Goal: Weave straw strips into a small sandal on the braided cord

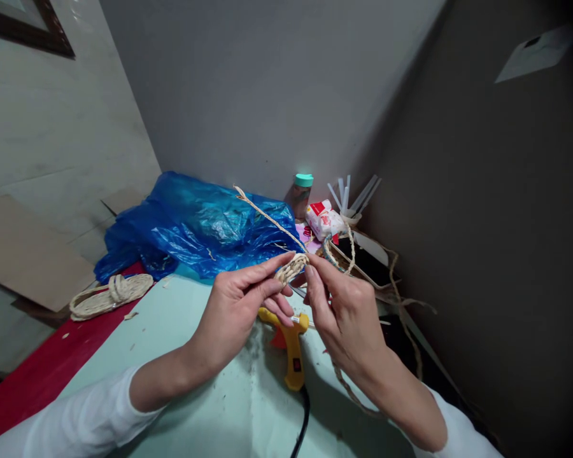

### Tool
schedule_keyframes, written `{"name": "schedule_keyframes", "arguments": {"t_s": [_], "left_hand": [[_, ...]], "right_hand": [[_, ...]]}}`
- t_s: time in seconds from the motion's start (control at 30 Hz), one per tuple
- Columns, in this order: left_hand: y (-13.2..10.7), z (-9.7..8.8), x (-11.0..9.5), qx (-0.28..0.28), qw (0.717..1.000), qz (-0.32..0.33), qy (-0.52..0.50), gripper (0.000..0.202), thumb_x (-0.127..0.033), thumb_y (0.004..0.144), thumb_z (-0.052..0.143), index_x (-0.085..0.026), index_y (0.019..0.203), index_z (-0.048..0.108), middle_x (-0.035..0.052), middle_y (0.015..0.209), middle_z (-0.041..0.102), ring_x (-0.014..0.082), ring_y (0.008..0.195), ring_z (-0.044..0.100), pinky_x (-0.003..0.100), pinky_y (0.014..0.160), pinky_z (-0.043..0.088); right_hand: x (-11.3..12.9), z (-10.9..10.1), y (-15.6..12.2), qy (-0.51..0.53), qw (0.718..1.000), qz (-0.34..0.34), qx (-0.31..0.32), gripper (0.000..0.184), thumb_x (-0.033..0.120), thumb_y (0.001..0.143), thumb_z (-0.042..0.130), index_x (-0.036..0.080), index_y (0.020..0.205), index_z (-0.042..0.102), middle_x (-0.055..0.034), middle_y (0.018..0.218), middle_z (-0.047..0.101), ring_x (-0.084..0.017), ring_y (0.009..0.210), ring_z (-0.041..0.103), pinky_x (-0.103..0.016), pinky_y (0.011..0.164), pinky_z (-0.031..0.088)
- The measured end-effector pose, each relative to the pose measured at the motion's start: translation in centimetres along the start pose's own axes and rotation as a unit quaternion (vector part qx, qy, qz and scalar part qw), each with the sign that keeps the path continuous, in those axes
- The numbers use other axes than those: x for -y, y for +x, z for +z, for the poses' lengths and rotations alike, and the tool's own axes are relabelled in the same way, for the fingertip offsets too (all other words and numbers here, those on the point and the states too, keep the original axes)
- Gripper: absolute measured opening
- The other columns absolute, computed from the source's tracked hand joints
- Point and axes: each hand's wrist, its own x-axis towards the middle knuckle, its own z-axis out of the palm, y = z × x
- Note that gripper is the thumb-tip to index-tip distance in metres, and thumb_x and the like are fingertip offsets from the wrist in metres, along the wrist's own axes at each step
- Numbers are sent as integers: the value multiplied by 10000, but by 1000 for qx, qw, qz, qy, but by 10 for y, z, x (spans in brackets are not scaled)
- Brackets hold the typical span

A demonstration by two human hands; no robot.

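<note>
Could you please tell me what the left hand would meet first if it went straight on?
Past the braid it holds, the left hand would probably meet the right hand first, though depth is unclear.

We face a corner where a plain grey wall (pixel 267 95) meets a darker, shadowed wall (pixel 468 191) bearing a white panel (pixel 535 60). To our left rises a pale tiled wall (pixel 52 127) with a brown frame (pixel 60 39); below us spreads a pale green tabletop (pixel 162 324), dimly lit.

Table (pixel 167 318) passable left; glue gun (pixel 293 356) blocks beneath braid (pixel 293 267).
</note>
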Motion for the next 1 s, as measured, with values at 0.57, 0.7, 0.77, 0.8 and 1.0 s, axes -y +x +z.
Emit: {"name": "schedule_keyframes", "arguments": {"t_s": [0.57, 0.7, 0.77, 0.8, 1.0], "left_hand": [[-5, 5, 16, -90, 986, 97, 105, 380, -179, 834, 632, -249, 1204, 688, 5, 969, 774, 105, 532, 636, 238, 607, 586], [-4, 4, 22, -96, 978, 129, 135, 384, -196, 856, 617, -278, 1229, 666, 4, 1156, 727, 144, 686, 699, 252, 686, 591], [-3, 4, 24, -95, 977, 135, 134, 369, -213, 866, 615, -275, 1227, 665, -6, 1227, 690, 185, 934, 707, 269, 840, 575], [-3, 4, 24, -94, 978, 134, 127, 362, -222, 869, 616, -268, 1224, 666, -10, 1250, 676, 197, 1044, 680, 280, 921, 546], [-2, 4, 20, -73, 993, 75, 47, 361, -239, 862, 634, -247, 1222, 666, -8, 1289, 649, 211, 1155, 627, 276, 949, 534]], "right_hand": [[8, 13, -9, 35, 999, -17, 15, 310, 213, 971, 391, 123, 1229, 537, -80, 807, 674, -219, 719, 616, -315, 659, 458], [12, 13, -10, 124, 989, 53, 54, 212, 248, 984, 397, 199, 1080, 580, -45, 853, 646, -191, 752, 587, -287, 659, 437], [14, 14, -11, 186, 978, 80, 54, 200, 280, 991, 406, 214, 1032, 590, -33, 887, 638, -176, 768, 573, -276, 684, 441], [14, 14, -11, 215, 971, 96, 53, 202, 294, 991, 411, 218, 1026, 595, -29, 891, 633, -172, 775, 568, -274, 700, 446], [17, 16, -8, 390, 903, 160, 78, 209, 319, 970, 464, 221, 1071, 618, -17, 886, 604, -159, 804, 566, -255, 745, 485]]}}
